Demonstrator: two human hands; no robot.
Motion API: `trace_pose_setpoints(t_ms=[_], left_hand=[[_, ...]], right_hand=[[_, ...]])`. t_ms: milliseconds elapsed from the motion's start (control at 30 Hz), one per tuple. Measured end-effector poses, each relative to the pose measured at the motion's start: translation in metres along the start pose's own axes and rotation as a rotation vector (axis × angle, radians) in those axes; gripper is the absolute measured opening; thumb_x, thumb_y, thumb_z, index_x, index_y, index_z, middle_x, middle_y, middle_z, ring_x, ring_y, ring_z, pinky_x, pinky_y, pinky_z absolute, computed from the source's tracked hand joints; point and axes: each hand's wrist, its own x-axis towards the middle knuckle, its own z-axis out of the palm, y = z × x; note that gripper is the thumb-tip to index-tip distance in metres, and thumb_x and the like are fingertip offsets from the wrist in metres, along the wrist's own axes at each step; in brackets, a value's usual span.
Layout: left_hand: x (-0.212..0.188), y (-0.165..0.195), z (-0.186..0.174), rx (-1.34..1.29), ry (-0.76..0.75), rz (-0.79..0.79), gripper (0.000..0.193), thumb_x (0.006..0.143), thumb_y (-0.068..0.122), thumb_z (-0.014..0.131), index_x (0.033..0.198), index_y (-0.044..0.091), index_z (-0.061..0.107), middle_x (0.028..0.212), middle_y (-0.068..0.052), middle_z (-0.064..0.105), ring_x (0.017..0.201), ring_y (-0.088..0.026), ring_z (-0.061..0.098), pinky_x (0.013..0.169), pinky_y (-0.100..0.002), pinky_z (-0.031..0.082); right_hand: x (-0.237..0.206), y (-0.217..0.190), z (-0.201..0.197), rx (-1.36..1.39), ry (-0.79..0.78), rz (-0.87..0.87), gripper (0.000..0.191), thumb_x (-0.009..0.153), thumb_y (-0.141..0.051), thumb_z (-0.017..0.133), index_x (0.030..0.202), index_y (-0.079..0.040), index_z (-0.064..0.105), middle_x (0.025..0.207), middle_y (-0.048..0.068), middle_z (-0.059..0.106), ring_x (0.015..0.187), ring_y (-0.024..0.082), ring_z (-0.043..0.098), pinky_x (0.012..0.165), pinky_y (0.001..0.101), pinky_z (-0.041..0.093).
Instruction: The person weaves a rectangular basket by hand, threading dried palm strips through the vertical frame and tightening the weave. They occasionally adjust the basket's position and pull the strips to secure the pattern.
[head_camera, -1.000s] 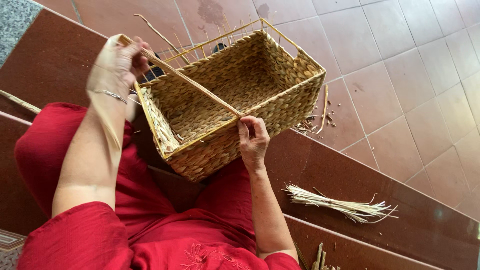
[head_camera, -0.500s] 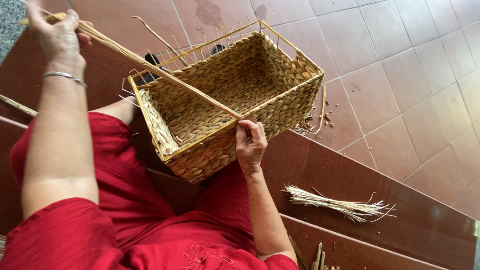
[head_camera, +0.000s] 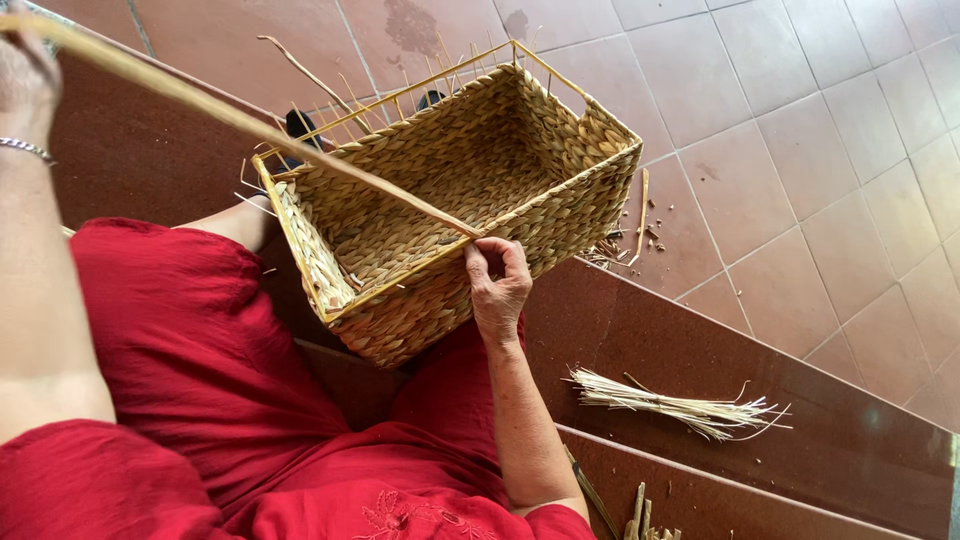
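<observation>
On tiled steps, one woven basket (head_camera: 450, 210): right hand (head_camera: 497, 285) pinches its rim, left hand (head_camera: 25, 75) grips one strand (head_camera: 250, 120).

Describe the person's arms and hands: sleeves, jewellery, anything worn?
Both forearms are bare, with no gloves on either hand. The left hand has a thin silver-coloured bracelet at the wrist. The right hand shows no ring or band. Short red sleeves end near the elbows, matching the red garment with embroidery.
</observation>
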Motion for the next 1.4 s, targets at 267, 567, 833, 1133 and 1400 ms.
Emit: trace_pose_setpoints(t_ms=[267, 567, 833, 1133, 1400], left_hand=[[-0.091, 0.089, 0.087, -1.317, -0.698, -0.315, 0.035, 0.109, 0.022, 0.04, 0.099, 0.004, 0.068, 0.103, -0.018, 0.075, 0.098, -0.027, 0.078, 0.086, -0.044, 0.065], [-0.166, 0.153, 0.122, -1.317, -1.292, 0.167, 0.022, 0.085, 0.006, 0.081, 0.103, 0.002, 0.069, 0.094, -0.007, 0.073, 0.088, -0.015, 0.071, 0.08, -0.032, 0.062], [-0.176, 0.167, 0.147, -1.383, -1.237, -0.04, 0.027, 0.08, 0.006, 0.088, 0.097, 0.003, 0.067, 0.089, -0.004, 0.069, 0.08, -0.014, 0.067, 0.072, -0.028, 0.059], [-0.173, 0.183, 0.143, -1.273, -1.27, 0.014, 0.033, 0.071, 0.006, 0.089, 0.096, 0.007, 0.067, 0.083, -0.003, 0.071, 0.072, -0.011, 0.066, 0.064, -0.024, 0.058], [-0.176, 0.183, 0.141, -1.295, -1.236, -0.036, 0.035, 0.077, 0.013, 0.088, 0.106, 0.0, 0.072, 0.087, -0.004, 0.073, 0.073, -0.01, 0.065, 0.063, -0.024, 0.055]], right_hand=[[0.0, 0.01, 0.006, 0.052, 0.028, 0.061, 0.009, 0.094, -0.003, 0.074, 0.097, -0.004, 0.065, 0.093, -0.003, 0.06, 0.078, 0.003, 0.057, 0.067, 0.0198, 0.051], [-0.001, 0.005, 0.004, 0.088, 0.009, 0.078, 0.011, 0.094, -0.001, 0.074, 0.099, -0.004, 0.064, 0.092, -0.003, 0.061, 0.078, 0.003, 0.058, 0.07, 0.0192, 0.051], [0.001, 0.0, 0.006, 0.129, -0.001, 0.097, 0.012, 0.094, -0.001, 0.074, 0.1, -0.004, 0.063, 0.092, -0.004, 0.061, 0.078, 0.002, 0.057, 0.07, 0.0185, 0.051], [0.002, -0.002, 0.006, 0.063, -0.003, 0.088, 0.015, 0.094, 0.0, 0.075, 0.101, -0.005, 0.062, 0.09, -0.003, 0.06, 0.077, 0.003, 0.056, 0.071, 0.019, 0.051], [0.003, -0.008, 0.002, -0.035, -0.03, -0.006, 0.013, 0.092, 0.001, 0.073, 0.102, -0.003, 0.066, 0.094, -0.001, 0.062, 0.08, 0.006, 0.06, 0.072, 0.0222, 0.054]])
